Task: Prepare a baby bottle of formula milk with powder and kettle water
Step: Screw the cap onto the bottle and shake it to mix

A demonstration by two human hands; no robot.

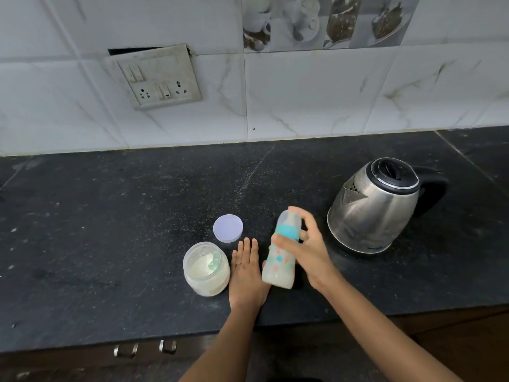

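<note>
My right hand (pixel 304 250) is shut on the baby bottle (pixel 281 260), gripping it around the teal collar. The bottle is capped, tilted slightly left and blurred, with milky liquid in its lower part. My left hand (pixel 246 272) lies flat on the dark counter, fingers together, just left of the bottle's base. An open clear jar of white formula powder (pixel 206 268) with a greenish scoop inside stands left of that hand. The jar's pale round lid (pixel 228 228) rests flat behind it. A steel kettle (pixel 377 208) with a black lid and handle stands to the right.
The black stone counter (pixel 124 216) runs wall to wall, its front edge just below my wrists. A wall socket plate (pixel 157 78) hangs on the white tiles behind. Drawer handles (pixel 126 350) show under the counter edge.
</note>
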